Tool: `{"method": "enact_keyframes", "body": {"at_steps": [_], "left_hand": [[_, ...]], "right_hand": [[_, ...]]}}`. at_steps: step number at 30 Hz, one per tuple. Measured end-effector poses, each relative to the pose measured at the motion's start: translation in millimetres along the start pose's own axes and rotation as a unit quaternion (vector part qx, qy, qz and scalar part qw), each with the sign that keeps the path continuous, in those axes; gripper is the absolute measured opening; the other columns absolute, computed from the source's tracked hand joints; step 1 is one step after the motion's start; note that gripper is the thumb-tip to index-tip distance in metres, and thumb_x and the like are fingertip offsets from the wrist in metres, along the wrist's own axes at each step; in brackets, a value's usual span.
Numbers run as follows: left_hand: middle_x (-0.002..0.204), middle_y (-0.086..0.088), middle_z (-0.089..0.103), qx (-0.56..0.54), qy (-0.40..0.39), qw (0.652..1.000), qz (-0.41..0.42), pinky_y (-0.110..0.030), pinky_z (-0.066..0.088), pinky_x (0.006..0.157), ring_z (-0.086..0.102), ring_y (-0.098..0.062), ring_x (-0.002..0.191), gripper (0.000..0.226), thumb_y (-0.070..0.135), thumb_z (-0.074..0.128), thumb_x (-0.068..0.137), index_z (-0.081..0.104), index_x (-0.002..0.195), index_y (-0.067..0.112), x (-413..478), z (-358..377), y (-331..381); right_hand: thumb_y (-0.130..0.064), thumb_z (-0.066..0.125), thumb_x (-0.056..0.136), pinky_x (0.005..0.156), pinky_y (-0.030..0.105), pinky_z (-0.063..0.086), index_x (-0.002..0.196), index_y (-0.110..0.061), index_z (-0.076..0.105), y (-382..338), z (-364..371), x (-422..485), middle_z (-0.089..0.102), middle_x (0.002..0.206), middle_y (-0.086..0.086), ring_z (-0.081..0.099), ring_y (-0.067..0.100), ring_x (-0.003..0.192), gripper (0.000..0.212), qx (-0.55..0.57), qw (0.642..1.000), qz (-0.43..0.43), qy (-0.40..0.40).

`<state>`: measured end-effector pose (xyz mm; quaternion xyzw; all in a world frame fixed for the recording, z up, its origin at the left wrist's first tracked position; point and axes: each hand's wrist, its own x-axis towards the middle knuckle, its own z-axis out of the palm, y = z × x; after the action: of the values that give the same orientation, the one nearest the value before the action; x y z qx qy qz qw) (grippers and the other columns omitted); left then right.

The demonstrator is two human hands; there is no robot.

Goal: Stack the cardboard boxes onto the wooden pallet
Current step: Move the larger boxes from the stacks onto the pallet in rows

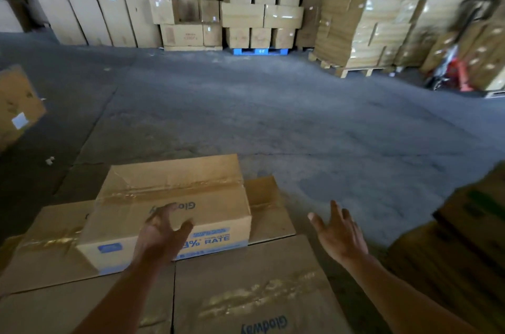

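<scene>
Boxes of brown cardboard lie side by side in a low layer at the bottom of the view, and on these lower boxes (246,292) sits one top box (169,197), turned a little askew to those beneath. The top box is a flat, oblong carton, its flaps closed with a shiny strip of clear tape that is wrinkled along the seam. Its lid is dented near the far left corner, blue print reading "RATE" runs along its near side, and part of a blue "Glodway" logo shows on the lid. The same logo shows on the nearest of the lower boxes, which also carry glossy tape. What the layer stands on is hidden. The left hand (164,232) reaches over the near edge of the top box with fingers spread and gently curved, gripping nothing; whether the fingertips touch the lid cannot be told. The right hand (338,232) hangs over the concrete floor (246,115) just right of the stack, palm open, fingers splayed, holding nothing. Dark boxes (464,238) rise at the right edge. Across the floor, well apart, tall stacks of cartons line the wall, one on a blue pallet (259,51) and a film-wrapped stack (382,19) on a far wooden pallet (358,71).
</scene>
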<state>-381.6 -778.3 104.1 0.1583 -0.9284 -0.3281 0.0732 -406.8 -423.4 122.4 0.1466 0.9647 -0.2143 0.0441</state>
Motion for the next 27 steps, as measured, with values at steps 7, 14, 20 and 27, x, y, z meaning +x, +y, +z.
{"method": "enact_keyframes", "body": {"at_steps": [7,14,20,27], "left_hand": [[0.137,-0.010,0.059,-0.036,-0.082,0.991,0.104,-0.039,0.045,0.101,0.055,-0.029,0.124,0.056,0.046,0.067,0.088,0.054,0.137,0.020,-60.5,15.5,208.4],[0.133,-0.002,0.063,-0.028,-0.107,0.970,0.217,-0.030,0.041,0.103,0.056,-0.023,0.126,0.056,0.048,0.068,0.086,0.058,0.134,0.021,-180.3,92.3,407.6],[0.136,-0.007,0.060,-0.056,-0.166,0.936,0.304,-0.032,0.041,0.105,0.054,-0.024,0.127,0.060,0.040,0.071,0.086,0.055,0.138,0.013,-271.5,169.8,555.8],[0.138,-0.010,0.059,-0.004,-0.198,0.899,0.391,-0.028,0.041,0.101,0.056,-0.024,0.125,0.064,0.043,0.070,0.085,0.054,0.138,0.011,-314.1,230.9,642.8]], "right_hand": [[-0.061,0.036,0.099,0.111,0.044,0.035,0.156,-0.018,0.022,119.5,-172.4,-41.3,0.031,0.159,0.010,0.037,0.033,0.141,0.073,0.042,0.995,0.036,0.078],[-0.056,0.042,0.097,0.101,0.043,0.042,0.144,-0.018,0.039,306.0,-300.0,-85.5,0.046,0.144,0.015,0.047,0.036,0.126,0.061,0.107,0.977,0.104,0.153],[-0.057,0.041,0.097,0.097,0.051,0.047,0.140,-0.022,0.042,446.8,-371.0,-120.9,0.050,0.140,0.015,0.053,0.035,0.119,0.055,0.129,0.962,0.145,0.189],[-0.059,0.038,0.098,0.087,0.045,0.051,0.144,-0.021,0.036,546.7,-400.9,-130.1,0.051,0.140,0.013,0.056,0.033,0.116,0.059,0.147,0.941,0.200,0.228]]}}
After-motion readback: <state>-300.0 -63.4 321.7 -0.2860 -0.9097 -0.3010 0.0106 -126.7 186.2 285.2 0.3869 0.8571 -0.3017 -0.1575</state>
